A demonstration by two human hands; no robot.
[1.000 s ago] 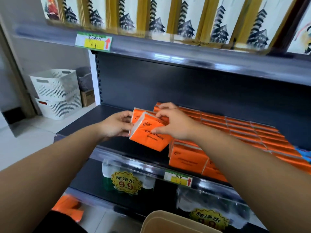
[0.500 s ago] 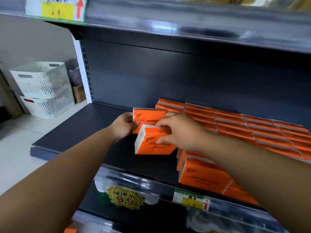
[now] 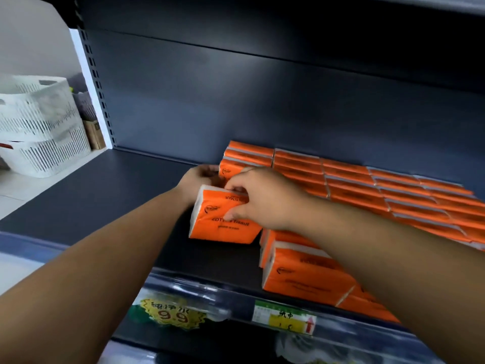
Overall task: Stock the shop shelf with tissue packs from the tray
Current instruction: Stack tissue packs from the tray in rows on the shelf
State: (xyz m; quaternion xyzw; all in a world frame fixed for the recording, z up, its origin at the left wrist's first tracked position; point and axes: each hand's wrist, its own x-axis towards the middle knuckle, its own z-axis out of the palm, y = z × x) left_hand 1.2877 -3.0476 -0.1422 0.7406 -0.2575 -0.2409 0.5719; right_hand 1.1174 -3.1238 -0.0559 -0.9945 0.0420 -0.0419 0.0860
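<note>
An orange tissue pack (image 3: 217,227) stands on the dark shelf (image 3: 105,190), left of the stocked orange packs (image 3: 354,179). My right hand (image 3: 262,198) grips its top edge, thumb on the front face and fingers curled over the top. My left hand (image 3: 199,179) reaches behind it and holds another orange pack (image 3: 228,172) against the back rows; its fingers are mostly hidden. Two more packs (image 3: 301,277) stand at the shelf front under my right forearm. The tray is out of view.
White slotted baskets (image 3: 36,127) are stacked on the floor at the left, beyond the shelf upright (image 3: 97,95). A price label (image 3: 284,317) and a yellow 9.9 sticker (image 3: 170,313) sit on the shelf's front rail. The shelf's left part is bare.
Both hands have pushed further into the shelf. The right hand's pack now stands on the shelf board, and the left hand's pack sits back against the rows. The camera moved closer and lower.
</note>
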